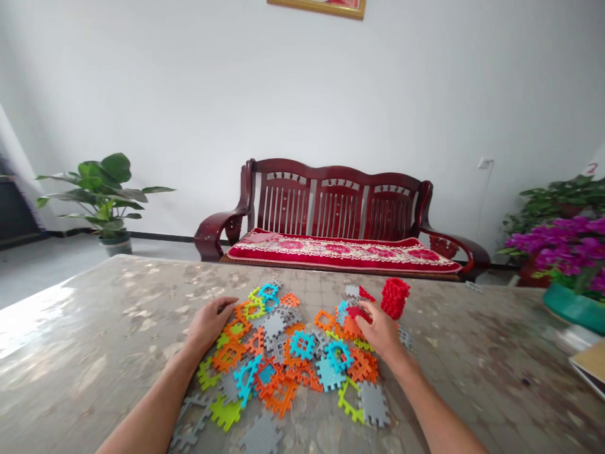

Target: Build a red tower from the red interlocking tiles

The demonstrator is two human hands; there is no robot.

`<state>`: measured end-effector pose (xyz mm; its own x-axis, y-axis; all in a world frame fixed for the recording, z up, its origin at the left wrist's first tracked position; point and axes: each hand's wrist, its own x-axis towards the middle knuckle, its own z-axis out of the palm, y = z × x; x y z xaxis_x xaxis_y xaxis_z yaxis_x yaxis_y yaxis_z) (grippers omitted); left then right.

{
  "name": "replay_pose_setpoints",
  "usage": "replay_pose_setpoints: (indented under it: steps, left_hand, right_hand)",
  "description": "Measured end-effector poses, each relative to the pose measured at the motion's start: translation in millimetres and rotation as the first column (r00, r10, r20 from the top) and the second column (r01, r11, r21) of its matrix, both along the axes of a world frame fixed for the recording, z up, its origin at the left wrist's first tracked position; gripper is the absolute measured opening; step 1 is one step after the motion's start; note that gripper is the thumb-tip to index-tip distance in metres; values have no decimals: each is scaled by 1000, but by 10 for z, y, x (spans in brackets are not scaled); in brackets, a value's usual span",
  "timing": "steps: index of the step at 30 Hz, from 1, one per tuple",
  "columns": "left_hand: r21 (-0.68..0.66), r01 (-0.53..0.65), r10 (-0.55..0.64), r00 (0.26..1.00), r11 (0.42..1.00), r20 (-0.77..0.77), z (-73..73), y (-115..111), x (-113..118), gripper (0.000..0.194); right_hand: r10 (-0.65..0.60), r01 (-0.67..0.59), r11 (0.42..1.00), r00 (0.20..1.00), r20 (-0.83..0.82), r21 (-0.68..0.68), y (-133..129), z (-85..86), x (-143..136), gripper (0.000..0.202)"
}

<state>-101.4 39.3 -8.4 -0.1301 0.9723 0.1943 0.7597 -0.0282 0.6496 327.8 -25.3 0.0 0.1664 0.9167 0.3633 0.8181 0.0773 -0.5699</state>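
Many flat interlocking pieces in orange, blue, green and grey lie in a loose pile on the table [142,315]. My left hand [211,323] rests at the pile's left edge, its fingers apart and nothing in them, close to a green piece [254,308]. Over the right part of the pile, my right hand [378,326] has its thumb and forefinger around a red piece [355,313], beside an orange one [350,326]. Just behind that hand a red stack of joined pieces [394,297] stands upright. A blue piece [301,345] lies mid-pile.
Beyond the table stands a dark red wooden bench [331,208] with a patterned red cover. Purple flowers in a teal pot [574,307] and a brown-edged book [590,362] are at the right. A potted plant [113,243] stands on the floor at the left.
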Motion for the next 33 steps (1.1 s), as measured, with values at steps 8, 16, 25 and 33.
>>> replay_pose_setpoints:
  steps: [8, 16, 25, 33]
  left_hand:
    - [-14, 40, -41, 998, 999, -44, -1, 14, -11, 39]
    - [-10, 70, -70, 996, 998, -56, -28, 42, -36, 38]
    - [-7, 107, -107, 994, 994, -27, -77, 69, -61, 37]
    - [-31, 83, -84, 995, 996, -61, -51, 61, -63, 39]
  right_hand:
    - [-116, 143, 988, 935, 336, -58, -90, 181, -192, 56]
    - [-195, 158, 977, 936, 293, 145, -117, 305, -93, 49]
    - [-440, 365, 875, 873, 212, 317, 59, 804, 649, 48]
    - [-451, 452, 852, 890, -68, 263, 198, 798, 993, 52]
